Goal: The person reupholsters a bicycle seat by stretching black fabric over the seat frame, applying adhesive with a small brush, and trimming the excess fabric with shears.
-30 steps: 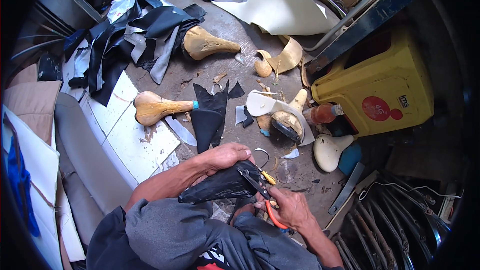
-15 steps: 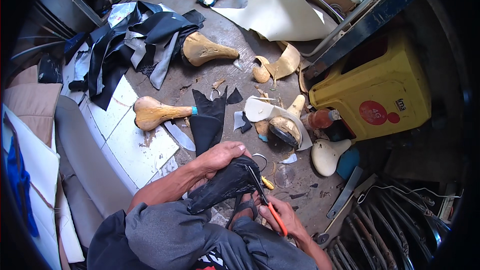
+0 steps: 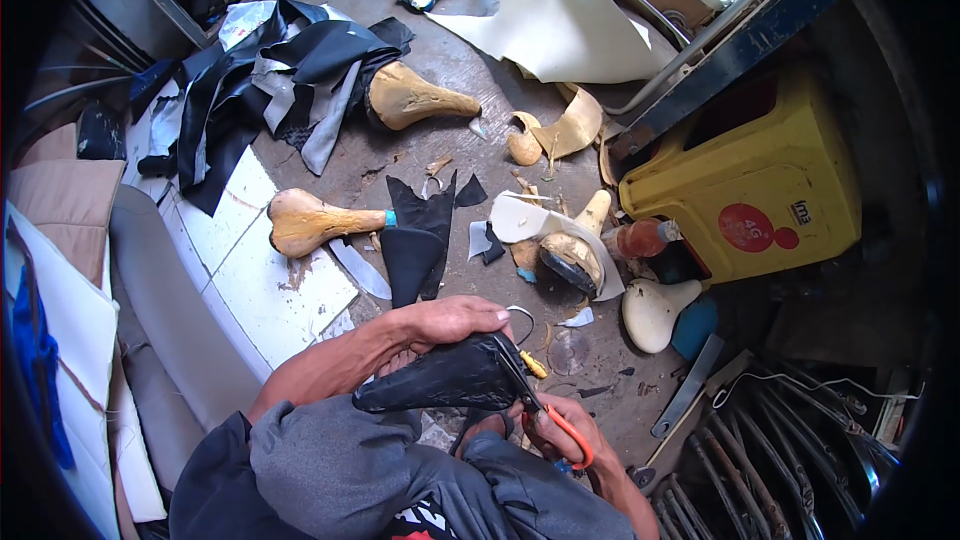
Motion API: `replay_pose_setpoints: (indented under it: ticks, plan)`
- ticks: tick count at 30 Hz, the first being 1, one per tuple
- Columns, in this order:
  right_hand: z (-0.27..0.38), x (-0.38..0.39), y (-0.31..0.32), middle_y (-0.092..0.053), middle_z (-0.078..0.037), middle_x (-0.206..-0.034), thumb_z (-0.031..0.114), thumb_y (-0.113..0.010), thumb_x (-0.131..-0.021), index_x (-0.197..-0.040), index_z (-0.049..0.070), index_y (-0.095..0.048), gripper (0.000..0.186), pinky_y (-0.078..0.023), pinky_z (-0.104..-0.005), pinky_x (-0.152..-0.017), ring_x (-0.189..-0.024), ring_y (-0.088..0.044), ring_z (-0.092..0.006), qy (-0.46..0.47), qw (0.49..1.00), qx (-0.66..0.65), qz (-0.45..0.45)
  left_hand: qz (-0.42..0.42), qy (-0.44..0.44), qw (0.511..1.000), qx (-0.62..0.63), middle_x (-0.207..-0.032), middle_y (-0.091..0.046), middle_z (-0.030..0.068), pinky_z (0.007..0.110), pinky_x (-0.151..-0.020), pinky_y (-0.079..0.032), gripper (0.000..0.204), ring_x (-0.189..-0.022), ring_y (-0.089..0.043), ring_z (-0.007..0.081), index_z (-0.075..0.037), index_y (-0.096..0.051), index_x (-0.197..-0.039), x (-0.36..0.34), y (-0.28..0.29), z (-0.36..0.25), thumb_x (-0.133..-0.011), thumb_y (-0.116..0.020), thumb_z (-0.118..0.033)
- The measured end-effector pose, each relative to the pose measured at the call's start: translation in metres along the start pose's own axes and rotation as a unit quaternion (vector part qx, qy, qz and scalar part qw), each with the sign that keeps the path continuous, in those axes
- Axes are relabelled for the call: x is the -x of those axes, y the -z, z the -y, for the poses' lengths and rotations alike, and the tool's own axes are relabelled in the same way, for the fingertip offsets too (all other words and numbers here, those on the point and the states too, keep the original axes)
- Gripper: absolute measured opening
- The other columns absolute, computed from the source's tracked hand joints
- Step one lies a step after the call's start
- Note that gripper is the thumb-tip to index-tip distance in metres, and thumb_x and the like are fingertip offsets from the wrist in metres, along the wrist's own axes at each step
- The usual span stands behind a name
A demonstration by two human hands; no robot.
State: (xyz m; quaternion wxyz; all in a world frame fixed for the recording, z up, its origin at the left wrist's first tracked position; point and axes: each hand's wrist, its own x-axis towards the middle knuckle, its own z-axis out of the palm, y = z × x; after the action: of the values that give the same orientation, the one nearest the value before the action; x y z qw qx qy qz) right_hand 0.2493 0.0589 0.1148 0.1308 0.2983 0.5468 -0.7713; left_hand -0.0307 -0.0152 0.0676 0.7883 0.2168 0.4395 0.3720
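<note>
Your left hand [image 3: 452, 322] clasps the black saddle [image 3: 435, 377], near centre; your right hand [image 3: 562, 428] grips scissors [image 3: 516, 372] at its right end. Saddle slippage could misdirect the blades, gashing the cover.

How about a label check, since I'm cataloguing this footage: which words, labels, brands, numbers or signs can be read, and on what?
Yellow plastic stool: red round mark with pale print, and a small dark square mark; wording not copied here.
Bottle: any print is too small to read.
Dark shirt: white marks, partly cut off, unreadable.
No other lettering is clear.
</note>
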Motion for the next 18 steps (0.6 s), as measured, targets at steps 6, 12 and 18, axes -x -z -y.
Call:
replay_pose_setpoints:
  ticks: [6,12,18]
  plan:
    - [0.009,0.003,-0.005,-0.053,0.000,-0.071,0.056,-0.054,-0.099,-0.116,0.001,-0.061,0.058,-0.033,-0.0233,-0.050,-0.054,-0.044,-0.0065,-0.012,0.998,-0.059,0.033,0.015,-0.020,0.994,-0.102,-0.093,-0.065,0.0043,0.027,-0.080,-0.051,0.079,-0.087,-0.060,0.0094,-0.003,-0.066,-0.110,0.007,0.001,-0.002,-0.102,-0.020,-0.066]
    - [0.003,0.007,-0.002,-0.059,-0.001,-0.080,0.048,-0.055,-0.100,-0.107,0.001,-0.063,0.048,-0.039,-0.0233,-0.060,-0.065,-0.050,-0.0073,0.047,0.999,0.006,-0.001,0.023,0.015,0.996,-0.080,-0.092,-0.066,0.0064,0.029,-0.079,-0.051,0.081,-0.085,-0.060,0.0121,-0.001,-0.068,-0.105,0.010,-0.006,-0.012,-0.102,-0.023,-0.068]
    - [0.009,0.016,0.002,-0.054,0.003,-0.076,0.038,-0.056,-0.102,-0.100,0.004,-0.065,0.035,-0.040,-0.0251,-0.061,-0.066,-0.047,-0.0072,-0.042,0.998,0.033,0.038,0.072,0.018,0.992,-0.107,-0.099,-0.069,0.0091,0.032,-0.085,-0.052,0.088,-0.093,-0.063,0.0151,-0.001,-0.069,-0.103,0.010,-0.010,-0.009,-0.098,-0.019,-0.073]
